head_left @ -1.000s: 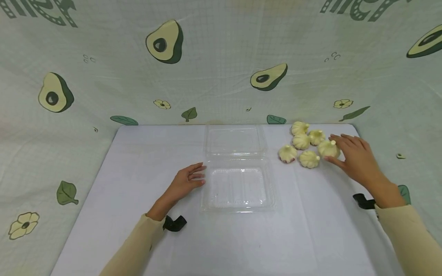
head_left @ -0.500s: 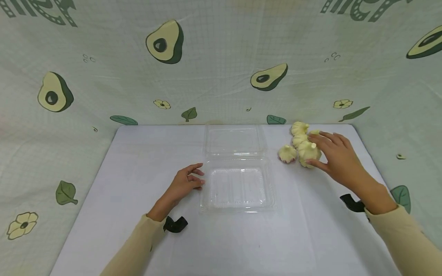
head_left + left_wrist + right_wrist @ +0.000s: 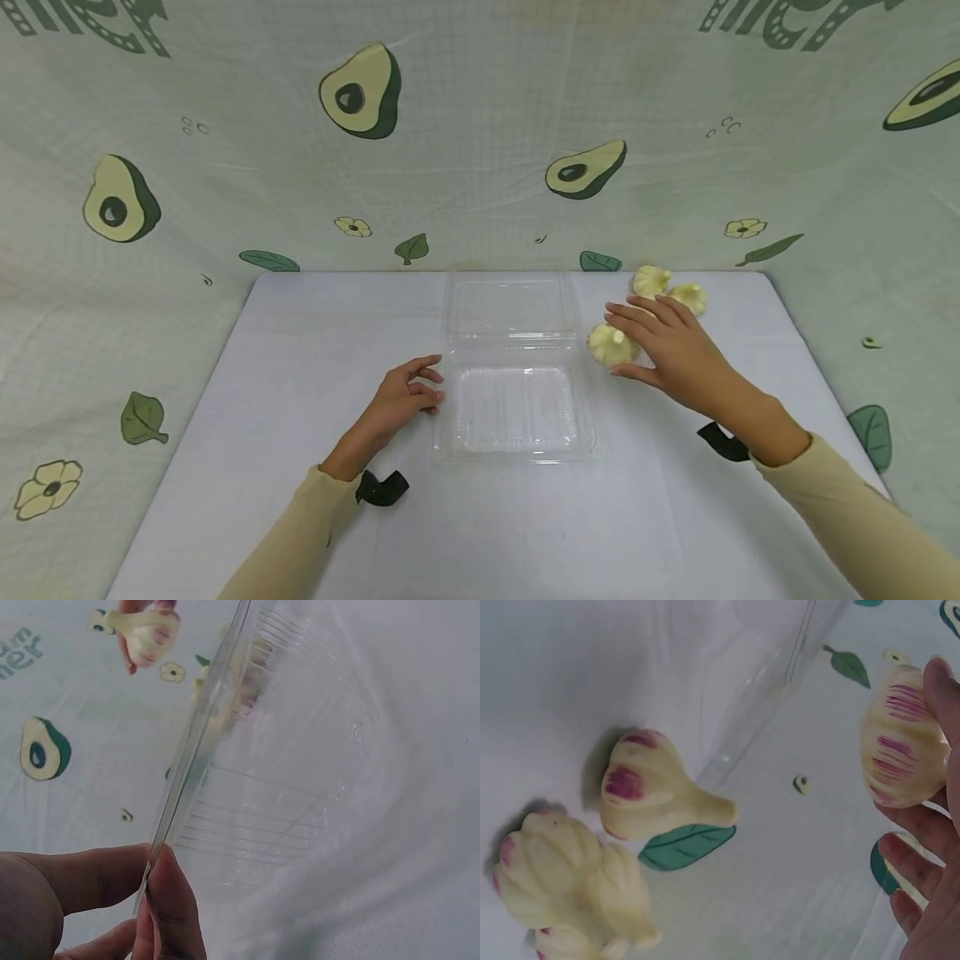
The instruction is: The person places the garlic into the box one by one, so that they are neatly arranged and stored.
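My right hand [image 3: 678,354] grips a cream garlic bulb [image 3: 611,344], raised over the table just right of a clear plastic clamshell container [image 3: 442,433]. Purple streaks mark this bulb [image 3: 900,742] in the right wrist view, where thumb and fingers pinch it. The container lies unfolded, its lid half [image 3: 510,304] toward the wall. At its left side is my left hand [image 3: 397,398]; in the left wrist view thumb and finger pinch the container's rim [image 3: 180,787]. Other garlic bulbs [image 3: 688,297] sit at the back right, some hidden behind my right hand.
A white-covered table [image 3: 300,350] bears everything. Behind it hangs a pale cloth [image 3: 480,100] printed with avocados and leaves. More garlic bulbs [image 3: 656,784] appear close together in the right wrist view. A black strap piece [image 3: 382,488] sticks out at my left wrist.
My right hand has carried the garlic bulb leftward from the right side of the group to near the container. My left hand has stayed at the container's left side.
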A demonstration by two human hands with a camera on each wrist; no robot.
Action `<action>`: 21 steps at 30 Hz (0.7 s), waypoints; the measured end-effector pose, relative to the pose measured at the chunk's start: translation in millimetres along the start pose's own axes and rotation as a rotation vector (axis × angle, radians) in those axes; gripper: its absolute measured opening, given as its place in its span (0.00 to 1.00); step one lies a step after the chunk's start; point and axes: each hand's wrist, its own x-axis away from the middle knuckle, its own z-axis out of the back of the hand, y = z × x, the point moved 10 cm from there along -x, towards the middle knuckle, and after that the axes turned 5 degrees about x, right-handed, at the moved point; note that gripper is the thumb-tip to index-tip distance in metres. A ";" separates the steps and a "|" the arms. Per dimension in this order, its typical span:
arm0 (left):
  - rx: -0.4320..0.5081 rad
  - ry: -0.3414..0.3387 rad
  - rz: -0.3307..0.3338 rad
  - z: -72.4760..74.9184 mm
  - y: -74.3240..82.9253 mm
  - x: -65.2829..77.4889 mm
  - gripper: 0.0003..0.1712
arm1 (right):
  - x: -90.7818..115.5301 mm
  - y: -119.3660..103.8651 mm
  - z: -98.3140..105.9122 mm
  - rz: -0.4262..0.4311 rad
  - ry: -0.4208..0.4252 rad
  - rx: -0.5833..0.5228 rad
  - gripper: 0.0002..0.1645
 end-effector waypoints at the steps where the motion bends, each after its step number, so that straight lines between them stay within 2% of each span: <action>1: 0.001 -0.004 -0.003 -0.4 0.3 0.1 0.38 | -2.5 -4.8 -1.4 0.023 0.003 -0.001 0.54; 10: 0.015 -0.013 0.004 -0.4 -1.6 -0.1 0.38 | -25.4 -40.8 -13.4 0.184 0.002 -0.024 0.43; 21: 0.027 -0.022 0.009 0.0 -4.5 -3.8 0.38 | -55.9 -76.2 -29.9 0.293 -0.094 -0.003 0.43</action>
